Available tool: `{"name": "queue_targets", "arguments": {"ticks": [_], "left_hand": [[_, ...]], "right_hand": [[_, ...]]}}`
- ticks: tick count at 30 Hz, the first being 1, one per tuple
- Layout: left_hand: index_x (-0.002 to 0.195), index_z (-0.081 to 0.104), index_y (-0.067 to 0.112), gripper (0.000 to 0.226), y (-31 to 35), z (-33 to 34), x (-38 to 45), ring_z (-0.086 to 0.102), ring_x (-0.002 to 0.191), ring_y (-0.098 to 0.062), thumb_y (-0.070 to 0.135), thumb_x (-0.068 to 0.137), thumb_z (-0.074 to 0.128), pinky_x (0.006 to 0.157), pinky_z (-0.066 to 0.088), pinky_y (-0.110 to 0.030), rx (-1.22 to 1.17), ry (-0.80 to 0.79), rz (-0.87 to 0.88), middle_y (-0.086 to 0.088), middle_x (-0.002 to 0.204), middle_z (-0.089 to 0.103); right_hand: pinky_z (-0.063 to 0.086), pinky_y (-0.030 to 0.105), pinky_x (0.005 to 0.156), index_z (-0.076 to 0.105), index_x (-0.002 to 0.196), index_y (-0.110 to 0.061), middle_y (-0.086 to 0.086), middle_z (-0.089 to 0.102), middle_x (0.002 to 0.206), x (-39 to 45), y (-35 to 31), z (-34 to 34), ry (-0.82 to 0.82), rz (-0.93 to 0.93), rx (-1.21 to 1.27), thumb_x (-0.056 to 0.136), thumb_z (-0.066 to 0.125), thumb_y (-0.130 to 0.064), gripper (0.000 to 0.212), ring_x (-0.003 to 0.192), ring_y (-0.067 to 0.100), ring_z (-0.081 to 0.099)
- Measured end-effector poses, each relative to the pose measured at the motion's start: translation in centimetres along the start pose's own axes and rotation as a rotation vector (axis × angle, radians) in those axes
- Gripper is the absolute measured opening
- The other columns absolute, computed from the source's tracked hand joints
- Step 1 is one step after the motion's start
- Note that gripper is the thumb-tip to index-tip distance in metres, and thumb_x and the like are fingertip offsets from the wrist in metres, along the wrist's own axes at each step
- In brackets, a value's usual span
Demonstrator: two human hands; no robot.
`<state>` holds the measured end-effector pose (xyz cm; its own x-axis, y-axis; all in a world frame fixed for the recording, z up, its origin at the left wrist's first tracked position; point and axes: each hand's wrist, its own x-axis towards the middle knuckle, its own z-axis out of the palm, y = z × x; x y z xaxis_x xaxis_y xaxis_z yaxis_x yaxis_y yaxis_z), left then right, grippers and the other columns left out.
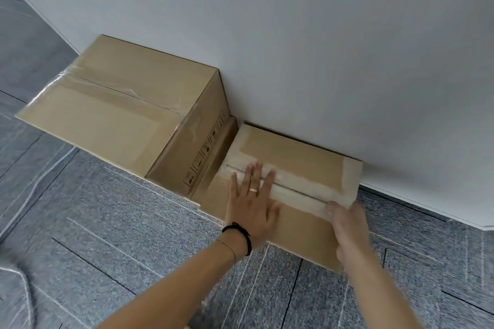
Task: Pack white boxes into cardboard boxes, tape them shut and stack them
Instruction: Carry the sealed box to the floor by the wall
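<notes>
A low taped cardboard box (294, 157) sits on the carpet against the white wall. My left hand (251, 203) lies flat on its lid with fingers spread, over the left part of the taped seam. My right hand (347, 227) rests on the box's near right part by the seam's end; it is blurred, fingers pointing toward the wall. To the left stands a taller stack of taped cardboard boxes (115, 104), its top sealed with clear tape. No white boxes are in view.
The white wall (294, 35) runs behind both boxes. Grey carpet tiles (107, 235) cover the floor in front and to the right. A white cable (18, 275) lies on the carpet at the lower left.
</notes>
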<state>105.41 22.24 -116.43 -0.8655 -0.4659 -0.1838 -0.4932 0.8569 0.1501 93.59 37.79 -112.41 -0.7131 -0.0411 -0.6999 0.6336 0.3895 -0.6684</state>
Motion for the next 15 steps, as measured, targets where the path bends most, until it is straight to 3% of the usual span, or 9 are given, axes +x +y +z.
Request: {"name": "queue_targets", "arguments": {"ticks": [4,6,9,12,14,15], "left_hand": [[0.158,-0.012,0.031,0.070,-2.7,-0.8,0.9,-0.023,0.151,-0.020,0.058,0.099,0.013,0.122,-0.006,-0.055,0.025,-0.012,0.024,-0.004,0.165,-0.021],[0.159,-0.011,0.030,0.070,-2.9,-0.7,0.9,-0.022,0.152,-0.021,0.058,0.099,0.013,0.122,-0.007,-0.055,0.036,-0.003,0.024,-0.005,0.166,-0.021],[0.159,-0.011,0.029,0.071,-2.8,-1.0,1.2,-0.024,0.151,-0.022,0.056,0.098,0.014,0.121,-0.009,-0.056,0.071,-0.066,0.016,-0.005,0.165,-0.024],[0.160,-0.005,0.028,0.069,-1.1,-5.3,0.6,-0.023,0.151,-0.022,0.045,0.101,0.027,0.122,-0.013,-0.053,-0.053,-0.201,-0.048,-0.005,0.166,-0.019],[0.160,0.003,0.027,0.064,1.6,-10.4,-1.0,-0.015,0.153,-0.021,0.037,0.103,0.033,0.124,-0.007,-0.051,-0.222,-0.174,-0.079,-0.005,0.168,-0.008],[0.159,0.007,0.028,0.062,3.3,-13.7,-2.1,-0.011,0.154,-0.020,0.036,0.104,0.034,0.125,-0.003,-0.050,-0.314,-0.126,-0.071,-0.004,0.168,-0.003]], "right_hand": [[0.044,0.039,0.082,0.040,0.132,-0.018,-0.004,0.058,0.106,-0.5,-0.4,2.0,-0.053,0.021,0.016,0.094,0.062,-0.012,0.044,0.090,0.012,0.056],[0.046,0.039,0.083,0.035,0.138,-0.015,0.001,0.057,0.112,-0.4,-0.6,2.6,-0.074,0.015,-0.008,0.092,0.066,-0.014,0.056,0.093,0.014,0.057],[0.051,0.047,0.095,0.027,0.145,-0.016,0.010,0.051,0.132,-0.7,-1.2,2.5,-0.085,0.022,-0.086,0.077,0.071,-0.029,0.082,0.113,0.027,0.057],[0.040,0.055,0.112,0.016,0.157,-0.022,0.009,0.033,0.157,-1.7,-1.8,1.0,-0.091,-0.011,-0.176,0.076,0.069,-0.036,0.098,0.140,0.034,0.041],[0.034,0.059,0.117,0.009,0.161,-0.026,0.002,0.022,0.166,-7.0,-5.7,-0.5,-0.107,-0.089,-0.209,0.082,0.066,-0.034,0.098,0.150,0.029,0.030],[0.034,0.058,0.118,0.011,0.161,-0.026,-0.002,0.026,0.165,-10.7,-8.6,-1.4,-0.112,-0.138,-0.208,0.086,0.064,-0.032,0.092,0.149,0.025,0.031]]}}
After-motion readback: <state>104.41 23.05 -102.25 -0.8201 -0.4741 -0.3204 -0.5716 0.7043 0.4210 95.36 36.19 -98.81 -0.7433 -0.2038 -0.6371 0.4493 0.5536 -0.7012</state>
